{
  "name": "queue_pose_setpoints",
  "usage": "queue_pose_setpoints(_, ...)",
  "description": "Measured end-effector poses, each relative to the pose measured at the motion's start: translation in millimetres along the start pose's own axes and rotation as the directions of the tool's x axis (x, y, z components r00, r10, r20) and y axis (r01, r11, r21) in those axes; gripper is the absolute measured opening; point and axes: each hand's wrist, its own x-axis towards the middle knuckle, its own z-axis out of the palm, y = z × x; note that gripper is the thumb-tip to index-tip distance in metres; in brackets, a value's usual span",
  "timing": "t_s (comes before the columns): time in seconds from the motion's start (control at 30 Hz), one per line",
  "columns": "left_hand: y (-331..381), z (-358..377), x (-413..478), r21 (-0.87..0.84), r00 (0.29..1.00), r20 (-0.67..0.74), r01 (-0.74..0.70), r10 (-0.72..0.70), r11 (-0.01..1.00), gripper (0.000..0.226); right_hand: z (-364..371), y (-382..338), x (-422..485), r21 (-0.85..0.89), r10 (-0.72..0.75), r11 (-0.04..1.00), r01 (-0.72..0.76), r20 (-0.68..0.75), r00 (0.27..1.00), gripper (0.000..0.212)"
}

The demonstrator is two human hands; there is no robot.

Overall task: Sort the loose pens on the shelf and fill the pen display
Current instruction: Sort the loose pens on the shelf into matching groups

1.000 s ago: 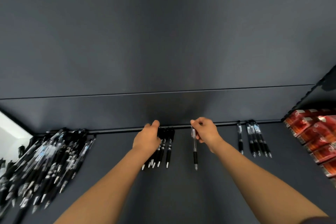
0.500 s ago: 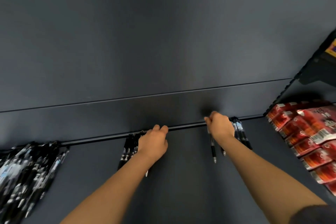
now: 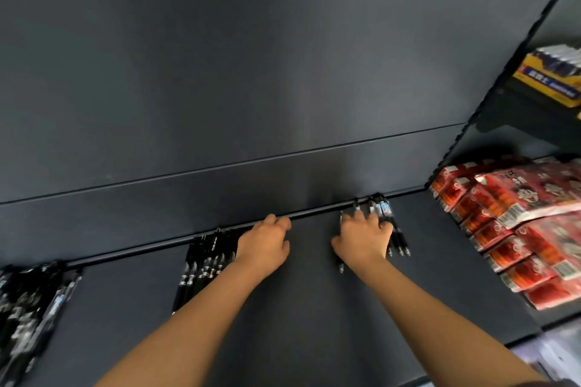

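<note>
two arms are seen, uncovered from the wrists down to the lower edge of the view. the left hand [image 3: 264, 248] and the right hand [image 3: 361, 242] are bare across knuckles and fingers. the left forearm [image 3: 188, 330] and the right forearm [image 3: 440, 317] are slender and smooth. at the bottom right corner a small dark patch [image 3: 562, 383] is seen against the right arm; whether it is a sleeve hem cannot be told. nail detail is lost in blur.

Shop floor: I face a dark retail shelf [image 3: 314, 308] with batches of pens [image 3: 204, 264], beside stacked red snack packets [image 3: 518, 229] and yellow boxes [image 3: 547, 78].
</note>
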Motion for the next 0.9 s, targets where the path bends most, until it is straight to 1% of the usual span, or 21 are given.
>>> queue_pose_setpoints(0.17, 7.6, 3.5, -3.1, 0.002, 1.0, 0.016, -0.019, 0.019, 1.0, 0.033, 1.5, 14.3, 4.1, -0.134, -0.055, 0.99, 0.048, -0.05, 0.997, 0.045)
queue_pose_setpoints(0.33, 2.2, 4.3, -10.8, 0.006, 1.0, 0.011, -0.013, 0.013, 1.0, 0.032, 3.9, 25.9, 7.5, -0.177, -0.151, 0.974, 0.141, -0.045, 0.988, 0.06)
queue_pose_setpoints(0.4, -1.2, 3.2, -14.5, 0.005, 1.0, 0.0, -0.01, 0.01, 1.0, 0.031, 4.2, 24.7, 6.2, -0.145, -0.153, 0.979, 0.144, -0.054, 0.987, 0.058)
queue_pose_setpoints(0.5, -7.2, 0.6, -20.1, 0.002, 1.0, -0.02, 0.002, -0.002, 1.0, 0.03, 2.8, 10.4, -1.9, -0.019, -0.154, 0.988, 0.153, -0.068, 0.986, 0.044)
queue_pose_setpoints(0.6, -15.7, -4.1, -28.6, -0.012, 0.999, -0.034, 0.013, -0.013, 1.0, 0.029, -2.0, -15.4, -12.2, 0.071, -0.228, 0.969, 0.237, -0.116, 0.967, 0.04)
queue_pose_setpoints(0.77, -52.3, -21.8, -54.9, -0.035, 0.992, -0.095, 0.074, -0.077, 0.997, 0.023, -14.2, -71.2, -27.6, 0.11, -0.4, 0.898, 0.427, -0.205, 0.893, 0.038)
queue_pose_setpoints(0.9, -92.0, -35.7, -84.0, -0.024, 0.98, -0.144, 0.137, -0.139, 0.99, 0.02, -23.9, -116.7, -41.2, 0.103, -0.498, 0.839, 0.535, -0.252, 0.83, 0.035)
